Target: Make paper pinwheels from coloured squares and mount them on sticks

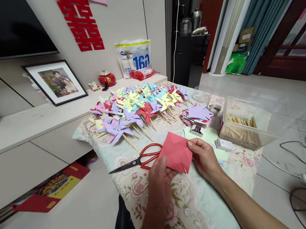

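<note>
Both hands, left hand [158,176] and right hand [204,156], are pinching the red paper square [176,153]; I'm risking a crooked fold if it slips.

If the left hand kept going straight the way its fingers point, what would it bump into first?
The left hand already touches the red paper. Pushing straight on, up and away, it would probably meet the red-handled scissors next, then the pile of pinwheels. Depth is hard to judge.

Both forearms cut off at bottom edge; red paper square [176,153] hiding left hand [159,180] fingertips; bag [134,57] print unreadable
</note>
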A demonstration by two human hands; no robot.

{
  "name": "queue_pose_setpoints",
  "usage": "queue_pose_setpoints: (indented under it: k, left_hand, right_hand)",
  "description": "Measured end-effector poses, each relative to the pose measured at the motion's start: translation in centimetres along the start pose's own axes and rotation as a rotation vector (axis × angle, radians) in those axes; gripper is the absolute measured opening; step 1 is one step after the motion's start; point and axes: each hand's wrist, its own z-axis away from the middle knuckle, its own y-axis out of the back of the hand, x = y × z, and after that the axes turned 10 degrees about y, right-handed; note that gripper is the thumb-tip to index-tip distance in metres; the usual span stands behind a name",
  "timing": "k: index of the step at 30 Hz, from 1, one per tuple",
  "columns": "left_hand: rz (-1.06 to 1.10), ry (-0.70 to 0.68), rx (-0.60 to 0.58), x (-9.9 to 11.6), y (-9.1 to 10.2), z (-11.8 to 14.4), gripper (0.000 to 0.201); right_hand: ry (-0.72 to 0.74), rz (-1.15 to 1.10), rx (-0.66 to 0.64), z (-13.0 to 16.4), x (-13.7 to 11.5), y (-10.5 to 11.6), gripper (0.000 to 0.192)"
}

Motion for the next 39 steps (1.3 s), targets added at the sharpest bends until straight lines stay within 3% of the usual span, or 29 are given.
queue_pose_setpoints:
  k: [6,12,19,31,39]
  left_hand:
    - [-0.078,-0.01,-0.016,-0.5,-0.7,0.1,0.044]
    - [0.008,-0.048,0.061,-1.2,-0.6,-0.9,0.032]
    - [-0.043,0.027,0.089,-0.5,-1.2,0.1,0.023]
    - [-0.163,0.114,-0.057,-0.6,-0.6,0.5,0.024]
    - [0.004,0.044,0.025,-0.6,-0.4,0.1,0.034]
  right_hand:
    - [-0.01,-0.023,-0.006,0.1,0.2,0.0,0.03]
    - [-0.019,-0.013,-0.099,0.7,0.1,0.0,0.03]
    - [0.053,-0.024,-0.206,0.6,-0.7,0.5,0.03]
    - [-0.134,-0.074,-0.319,0.9,-0.4,0.9,0.023]
    - [-0.076,-0.181,-0.124,0.5,-0.7,0.1,0.03]
